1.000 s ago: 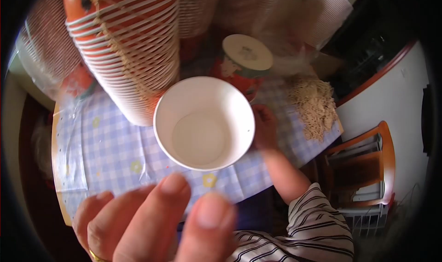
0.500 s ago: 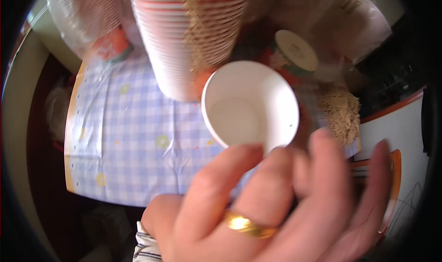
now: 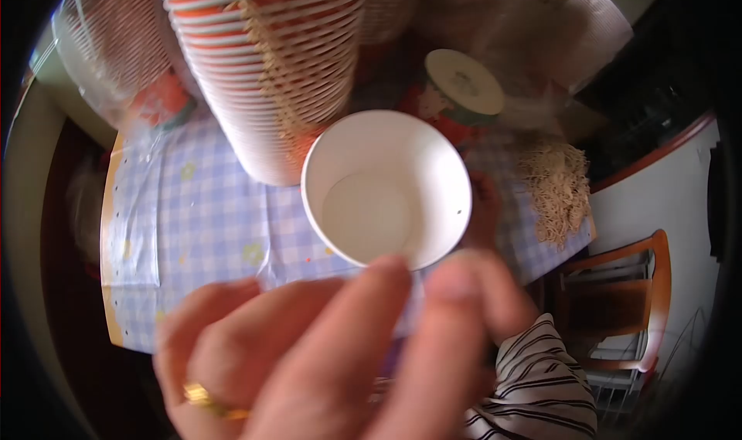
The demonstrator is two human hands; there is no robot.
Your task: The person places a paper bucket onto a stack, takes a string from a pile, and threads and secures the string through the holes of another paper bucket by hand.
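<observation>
Left hand (image 3: pixel 325 355), in front of the white paper cup (image 3: pixel 367 208), the landmark here: fingers loosely bent, index and thumb tips apart near the cup's closest rim, nothing visible between them; whether either tip touches the rim cannot be told. One finger bears a gold ring (image 3: pixel 197 396). Right hand (image 3: pixel 485 204), at the right side of the cup: shadowed and partly hidden by its wall, so its grip cannot be confirmed, though its position suggests that it steadies the cup. The striped sleeve (image 3: pixel 545 378) lies to the right of the cup and nearer the viewer.

The cup's mouth faces the person, presumably to keep the inner wall and base in view. Behind and left of it rises a tall stack of nested cups (image 3: pixel 270 92), probably nested to save space; a tan strand (image 3: pixel 267 61) hangs down its side. Behind and right of the cup is a tub with a pale lid (image 3: pixel 464 81). Farther right, a heap of tan fibres (image 3: pixel 558 193) lies on the checked tablecloth (image 3: pixel 209 216), placed, it seems, within reach of the right arm. Beyond the table edge, right of the cup, stands a wooden chair (image 3: pixel 618 316).
</observation>
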